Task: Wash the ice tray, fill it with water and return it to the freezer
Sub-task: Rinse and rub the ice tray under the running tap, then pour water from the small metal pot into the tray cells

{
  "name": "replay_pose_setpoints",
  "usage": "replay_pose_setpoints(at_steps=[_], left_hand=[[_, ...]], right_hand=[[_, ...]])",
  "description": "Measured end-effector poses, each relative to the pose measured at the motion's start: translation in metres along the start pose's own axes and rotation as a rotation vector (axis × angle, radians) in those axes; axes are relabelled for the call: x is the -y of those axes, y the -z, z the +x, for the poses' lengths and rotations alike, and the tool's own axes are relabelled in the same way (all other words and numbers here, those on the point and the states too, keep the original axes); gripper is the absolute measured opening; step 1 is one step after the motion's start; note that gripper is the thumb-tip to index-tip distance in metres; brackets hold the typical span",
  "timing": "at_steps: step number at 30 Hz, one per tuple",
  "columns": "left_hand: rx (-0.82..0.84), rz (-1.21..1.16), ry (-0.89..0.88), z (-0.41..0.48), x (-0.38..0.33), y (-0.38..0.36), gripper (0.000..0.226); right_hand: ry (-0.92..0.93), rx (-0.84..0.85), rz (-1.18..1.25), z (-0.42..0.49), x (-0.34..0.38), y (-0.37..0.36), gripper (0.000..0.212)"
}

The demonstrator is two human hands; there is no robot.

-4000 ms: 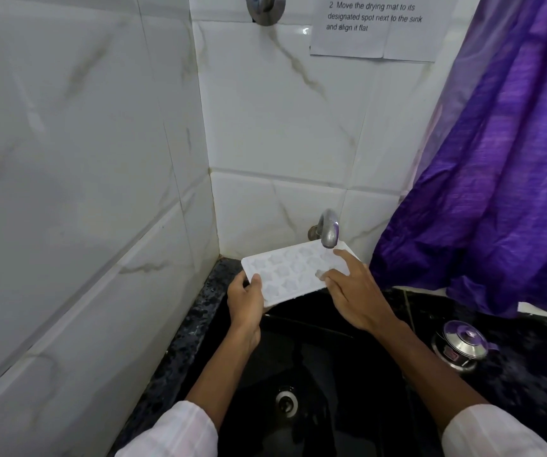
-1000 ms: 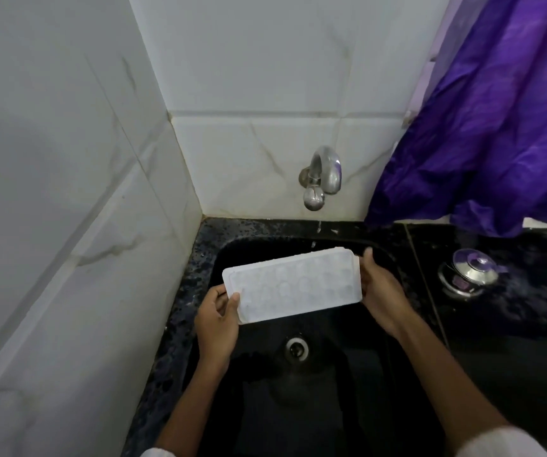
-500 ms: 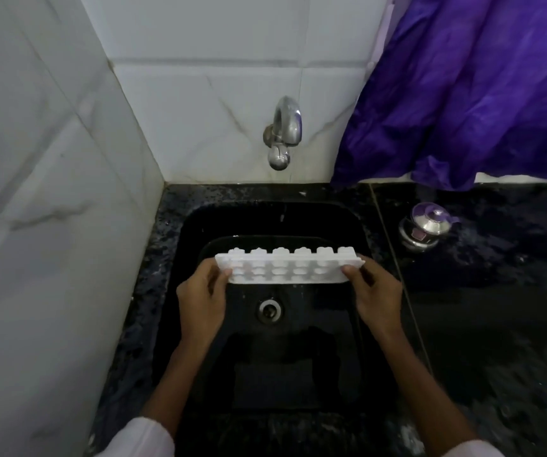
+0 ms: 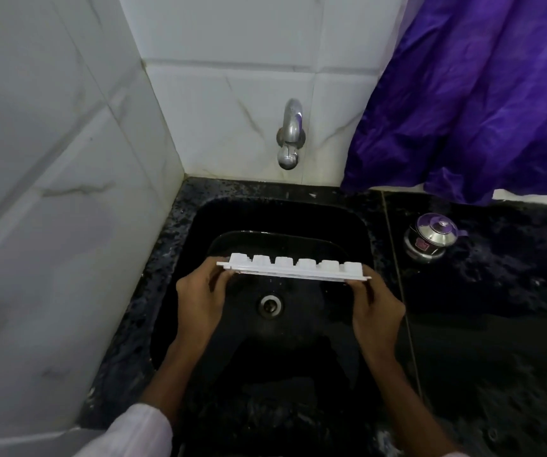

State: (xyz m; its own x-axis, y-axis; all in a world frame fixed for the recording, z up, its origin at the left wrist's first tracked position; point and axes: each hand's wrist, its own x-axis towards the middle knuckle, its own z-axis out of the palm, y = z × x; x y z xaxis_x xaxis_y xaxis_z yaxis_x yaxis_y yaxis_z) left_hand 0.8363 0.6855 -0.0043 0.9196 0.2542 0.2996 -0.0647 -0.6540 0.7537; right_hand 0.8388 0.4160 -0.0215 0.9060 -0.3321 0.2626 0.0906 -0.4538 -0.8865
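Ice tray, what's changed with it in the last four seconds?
The ice tray came down from just under the tap to low over the sink, above the drain, and tipped from face-on to edge-on, cup bumps pointing up. The right hand went from lying on its top to gripping its right end. The left hand kept hold of the left end; the pot stayed put.
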Motion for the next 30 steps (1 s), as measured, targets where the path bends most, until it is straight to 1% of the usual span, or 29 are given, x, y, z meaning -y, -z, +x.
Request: replay_pose_setpoints(at_steps=[1,3,4,6,7,10,14,16,19,22,25,27,30], left_hand=[[-0.037,0.013,-0.002,-0.004,-0.005,-0.001,0.015],[-0.055,-0.002,0.02,-0.012,-0.013,-0.003,0.019],[-0.068,-0.011,0.029,-0.017,-0.016,-0.004,0.02],[-0.136,0.008,0.021,-0.026,-0.026,-0.008,0.019],[-0.162,0.016,0.03,-0.029,-0.029,-0.011,0.019],[-0.148,-0.061,0.161,-0.042,-0.037,-0.023,0.024],[-0.161,-0.166,0.215,-0.055,-0.067,-0.055,0.024],[-0.159,-0.241,0.258,-0.059,-0.084,-0.078,0.02],[-0.067,-0.273,0.31,-0.062,-0.107,-0.117,0.019],[0.088,-0.311,0.372,-0.068,-0.128,-0.154,0.023],[0.217,-0.373,0.434,-0.073,-0.144,-0.185,0.028],[0.263,-0.372,0.462,-0.076,-0.153,-0.202,0.031],[0.311,-0.355,0.506,-0.081,-0.166,-0.224,0.032]], right_hand=[[0.006,0.014,0.0,0.001,-0.001,0.003,0.02],[-0.012,0.099,-0.004,-0.002,-0.006,0.008,0.018],[-0.017,0.109,0.007,-0.004,-0.008,0.012,0.018],[-0.014,0.075,0.028,-0.006,-0.011,0.021,0.019],[-0.02,0.092,0.022,-0.004,-0.012,0.026,0.019],[-0.079,0.22,0.009,-0.004,-0.023,0.04,0.017],[-0.209,0.125,0.11,0.004,-0.035,0.073,0.007],[-0.281,0.065,0.154,0.009,-0.045,0.096,0.014],[-0.409,-0.05,0.146,0.02,-0.068,0.128,0.028],[-0.485,-0.158,0.058,0.034,-0.093,0.159,0.026],[-0.49,-0.152,-0.061,0.048,-0.11,0.188,0.027],[-0.464,-0.137,-0.122,0.055,-0.119,0.205,0.029],[-0.466,-0.153,-0.151,0.067,-0.13,0.224,0.029]])
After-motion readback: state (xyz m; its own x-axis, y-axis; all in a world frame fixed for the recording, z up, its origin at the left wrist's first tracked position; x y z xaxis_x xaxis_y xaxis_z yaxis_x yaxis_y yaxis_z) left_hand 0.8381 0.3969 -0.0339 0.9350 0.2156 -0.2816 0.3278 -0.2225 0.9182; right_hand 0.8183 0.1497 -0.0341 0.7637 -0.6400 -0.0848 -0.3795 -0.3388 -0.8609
